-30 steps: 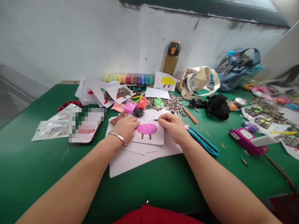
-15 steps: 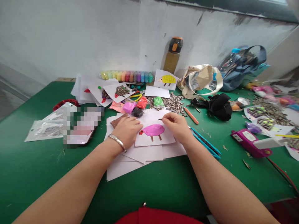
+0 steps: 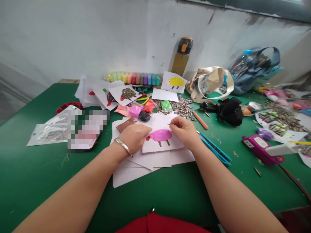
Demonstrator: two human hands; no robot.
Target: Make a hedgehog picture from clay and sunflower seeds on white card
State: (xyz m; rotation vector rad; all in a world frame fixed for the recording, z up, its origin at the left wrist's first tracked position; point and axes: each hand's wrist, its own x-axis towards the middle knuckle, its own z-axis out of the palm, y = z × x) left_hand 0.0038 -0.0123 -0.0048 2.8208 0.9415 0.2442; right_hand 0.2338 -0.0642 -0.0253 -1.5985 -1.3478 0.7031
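Note:
My right hand (image 3: pixel 183 131) is closed in a pinch. Between its thumb and fingertip is a sunflower seed (image 3: pixel 168 124), held over the upper right part of a white paper card (image 3: pixel 155 148). On that card lies a flat pink clay body (image 3: pixel 161 135) with a red head and two brown legs. At the card's left side, my left hand (image 3: pixel 134 137), with a silver bracelet on the wrist, has its fingers drawn together. Whatever its fingertips hold, if anything, is hidden. Beneath the card are several loose white sheets (image 3: pixel 136 174).
Beyond the card lie a pile of sunflower seeds (image 3: pixel 182 106) and clay packets, among them a red packet (image 3: pixel 149 106). A phone (image 3: pixel 97 131) is at left. Blue scissors-like tools (image 3: pixel 215 150) and an orange stick (image 3: pixel 200 120) lie right. A bottle (image 3: pixel 182 56) stands behind.
My left hand's fingers, spread flat before, have drawn together beside the card. My right hand still pinches the seed over the card. The whole view has shifted slightly.

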